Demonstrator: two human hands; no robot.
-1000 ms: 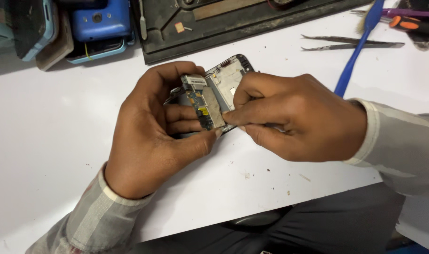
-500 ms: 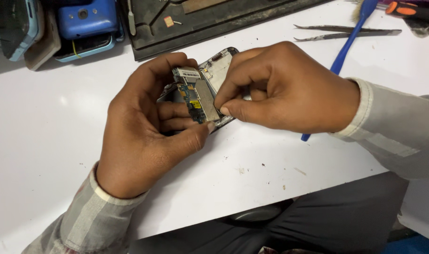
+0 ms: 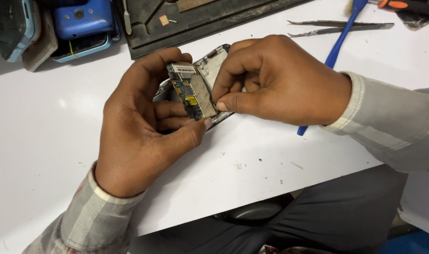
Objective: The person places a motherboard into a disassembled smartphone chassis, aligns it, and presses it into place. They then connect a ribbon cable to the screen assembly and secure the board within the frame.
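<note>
The white work table (image 3: pixel 45 155) bears everything, and the opened dark phone frame (image 3: pixel 214 59) is held just above its middle. Compared with a second ago, the small green circuit board with its silver metal shield (image 3: pixel 192 91) stands more upright off that frame, so it looks partly lifted free. The left hand (image 3: pixel 139 136) cups frame and board, thumb pressed to the board's lower corner. The right hand (image 3: pixel 280 80), right of the frame, pinches the board's edge. Behind the frame lies a black repair mat (image 3: pixel 210 19); left of that, a blue phone case (image 3: pixel 80 21). A blue plastic pry tool (image 3: pixel 339 42) and steel tweezers (image 3: pixel 341 24) lie right. A white barcode sticker (image 3: pixel 182 68) tops the board; a yellow square (image 3: pixel 191 100) sits midway.
</note>
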